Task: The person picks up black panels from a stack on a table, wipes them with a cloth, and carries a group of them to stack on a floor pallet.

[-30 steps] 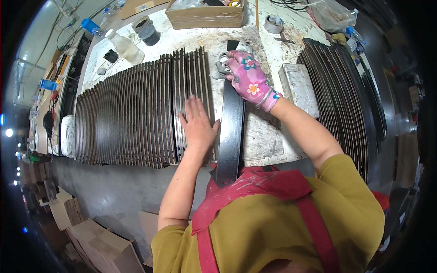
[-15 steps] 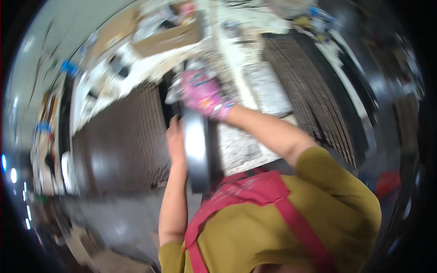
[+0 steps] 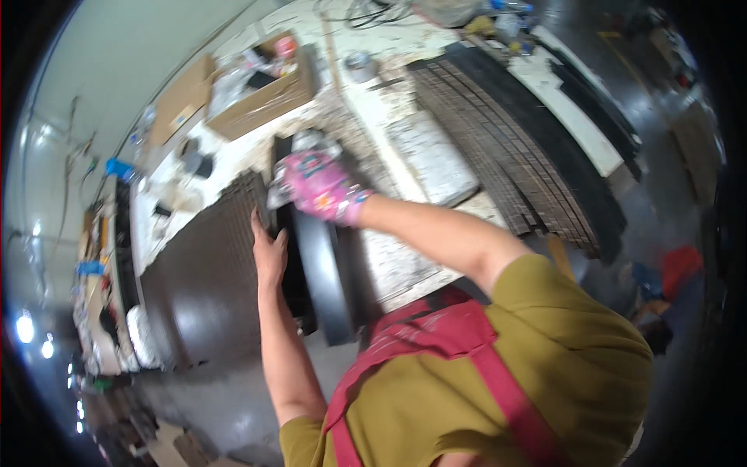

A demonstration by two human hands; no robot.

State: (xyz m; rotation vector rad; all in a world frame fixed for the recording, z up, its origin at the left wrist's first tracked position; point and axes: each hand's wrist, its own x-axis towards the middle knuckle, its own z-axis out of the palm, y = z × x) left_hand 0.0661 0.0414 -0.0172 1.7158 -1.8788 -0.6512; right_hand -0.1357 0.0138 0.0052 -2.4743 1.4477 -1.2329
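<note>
On our stained table [image 3: 401,263], the row of dark strips [image 3: 206,280] sits toward nine o'clock. Beside it lies our single black strip [image 3: 320,268], its near end overhanging toward seven; pressing there could tip it. It looks smooth and glossy. Our gloved right hand [image 3: 317,185], at ten, clutches a crumpled pale wad [image 3: 278,194]; whether our bare left hand [image 3: 270,255], near nine, grips anything, we cannot tell.

Got a long, glossy black board [image 3: 319,261] lying on the white table [image 3: 405,265], crumpled grey-white cloth [image 3: 278,194] toward its far end, beside tightly packed dark-brown strips [image 3: 204,280].
</note>
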